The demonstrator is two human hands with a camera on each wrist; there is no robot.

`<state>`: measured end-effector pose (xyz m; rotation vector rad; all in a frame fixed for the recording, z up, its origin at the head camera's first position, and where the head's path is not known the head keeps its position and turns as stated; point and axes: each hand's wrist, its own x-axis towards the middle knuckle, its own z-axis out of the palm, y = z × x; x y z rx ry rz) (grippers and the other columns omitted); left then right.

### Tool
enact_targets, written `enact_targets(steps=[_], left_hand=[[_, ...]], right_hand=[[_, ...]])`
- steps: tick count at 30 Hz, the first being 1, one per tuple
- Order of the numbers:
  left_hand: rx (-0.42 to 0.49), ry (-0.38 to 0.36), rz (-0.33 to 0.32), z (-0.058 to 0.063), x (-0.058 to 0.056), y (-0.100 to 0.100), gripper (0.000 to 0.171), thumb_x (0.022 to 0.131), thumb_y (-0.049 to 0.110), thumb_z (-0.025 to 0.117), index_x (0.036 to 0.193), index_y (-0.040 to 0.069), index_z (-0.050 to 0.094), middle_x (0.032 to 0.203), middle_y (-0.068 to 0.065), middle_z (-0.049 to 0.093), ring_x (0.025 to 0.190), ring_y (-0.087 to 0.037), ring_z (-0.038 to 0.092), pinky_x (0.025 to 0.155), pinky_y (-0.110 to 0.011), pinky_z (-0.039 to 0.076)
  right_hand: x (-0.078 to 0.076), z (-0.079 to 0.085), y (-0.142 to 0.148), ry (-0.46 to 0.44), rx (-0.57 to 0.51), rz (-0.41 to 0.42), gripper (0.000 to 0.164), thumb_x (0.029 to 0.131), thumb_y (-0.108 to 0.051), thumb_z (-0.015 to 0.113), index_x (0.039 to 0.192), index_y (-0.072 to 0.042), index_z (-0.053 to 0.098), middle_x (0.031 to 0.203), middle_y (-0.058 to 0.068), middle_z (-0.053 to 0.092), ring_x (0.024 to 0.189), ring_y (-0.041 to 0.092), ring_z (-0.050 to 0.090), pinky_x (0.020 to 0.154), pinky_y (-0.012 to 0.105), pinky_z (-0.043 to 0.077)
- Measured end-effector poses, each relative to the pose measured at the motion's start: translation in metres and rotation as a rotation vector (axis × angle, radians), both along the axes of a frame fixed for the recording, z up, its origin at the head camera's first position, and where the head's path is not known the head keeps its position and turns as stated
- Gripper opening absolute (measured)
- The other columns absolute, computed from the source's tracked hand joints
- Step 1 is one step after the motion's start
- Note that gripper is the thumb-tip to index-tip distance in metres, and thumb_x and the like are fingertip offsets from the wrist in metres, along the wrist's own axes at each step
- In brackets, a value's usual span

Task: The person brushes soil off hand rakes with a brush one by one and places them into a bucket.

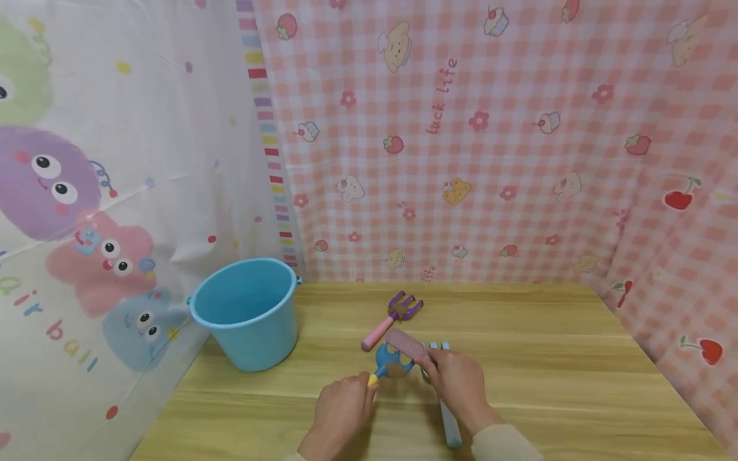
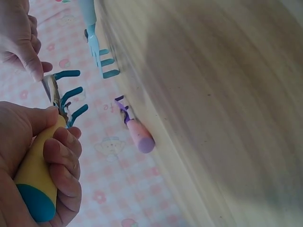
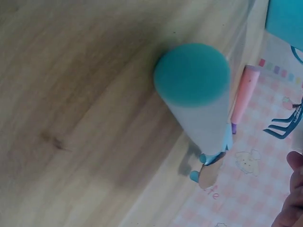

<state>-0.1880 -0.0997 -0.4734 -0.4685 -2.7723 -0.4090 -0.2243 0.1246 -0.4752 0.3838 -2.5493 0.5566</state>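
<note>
My left hand [image 1: 344, 404] grips the yellow handle [image 2: 40, 161] of a small toy hand rake with blue prongs [image 1: 385, 358]. The rake is raised off the table, and a brown patch marks its head. My right hand [image 1: 459, 386] pinches an oblong, pinkish dotted pad [image 1: 405, 344] against the rake's head; whether it is cloth or sponge, I cannot tell. Under the right hand lies a white-handled toy rake [image 3: 203, 118] with light blue prongs, partly hidden in the head view. Just beyond both hands, a purple rake with a pink handle [image 1: 377, 333] lies on the table.
A light blue bucket [image 1: 259, 342] stands at the left of the wooden table [image 1: 548, 358]. Behind the table hangs a pink checked cloth [image 1: 461, 153], and a white cloth with cartoon figures [image 1: 173, 205] hangs at the left.
</note>
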Motion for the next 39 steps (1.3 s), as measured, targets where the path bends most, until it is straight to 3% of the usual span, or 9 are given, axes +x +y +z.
enact_targets(steps=[3,7,13,19,27,33,39], left_hand=[[0.007,-0.004,0.004,-0.001,0.001,0.0,0.023,0.095,0.029,0.064,0.08,0.013,0.056,0.061,0.004,0.049,0.052,-0.015,0.051,0.046,-0.034,0.039],[0.008,-0.004,0.007,-0.001,0.001,0.0,0.023,0.094,0.028,0.065,0.079,0.013,0.056,0.061,0.003,0.051,0.052,-0.018,0.054,0.046,-0.035,0.039],[0.009,-0.007,0.025,0.004,-0.001,0.0,0.023,0.094,0.028,0.066,0.08,0.013,0.056,0.061,0.003,0.05,0.052,-0.017,0.052,0.047,-0.034,0.039],[0.001,-0.002,-0.007,0.006,-0.001,0.002,0.023,0.094,0.028,0.066,0.08,0.013,0.057,0.061,0.006,0.048,0.051,-0.013,0.051,0.046,-0.031,0.038],[0.028,-0.024,0.004,0.003,0.0,0.003,0.023,0.095,0.028,0.065,0.078,0.015,0.055,0.06,0.007,0.046,0.052,-0.012,0.049,0.046,-0.032,0.037],[0.033,-0.045,0.015,0.001,0.002,0.003,0.022,0.094,0.027,0.065,0.079,0.013,0.057,0.06,0.005,0.049,0.051,-0.012,0.048,0.046,-0.032,0.038],[0.017,-0.061,0.013,-0.001,0.003,0.004,0.022,0.095,0.028,0.065,0.081,0.012,0.058,0.061,0.005,0.049,0.051,-0.012,0.048,0.047,-0.032,0.038]], right_hand=[[-0.001,0.0,0.001,-0.03,0.002,-0.024,0.031,0.09,-0.036,0.071,0.098,-0.007,0.077,0.081,0.008,0.074,0.066,0.023,0.071,0.051,0.032,0.051],[0.002,0.004,0.001,-0.012,-0.004,-0.058,0.027,0.088,-0.037,0.072,0.095,-0.011,0.077,0.077,0.004,0.073,0.062,0.019,0.067,0.049,0.032,0.048],[0.012,0.009,-0.005,0.094,0.02,0.056,0.028,0.086,-0.038,0.075,0.091,-0.011,0.078,0.07,-0.001,0.071,0.052,0.009,0.06,0.044,0.023,0.043],[0.009,0.006,-0.003,0.01,0.001,-0.018,0.029,0.088,-0.038,0.073,0.097,-0.011,0.078,0.076,0.003,0.073,0.059,0.017,0.066,0.046,0.029,0.047],[0.003,0.002,0.0,0.006,0.007,-0.045,0.029,0.087,-0.037,0.074,0.098,-0.01,0.078,0.078,0.006,0.073,0.058,0.019,0.065,0.045,0.03,0.045],[-0.001,0.0,0.002,-0.027,0.01,-0.073,0.03,0.087,-0.037,0.074,0.098,-0.009,0.078,0.077,0.006,0.073,0.053,0.014,0.059,0.043,0.029,0.042],[-0.005,0.001,0.009,-0.122,-0.023,-0.064,0.027,0.092,-0.037,0.069,0.088,-0.012,0.075,0.065,-0.004,0.063,0.051,0.009,0.048,0.045,0.029,0.038]])
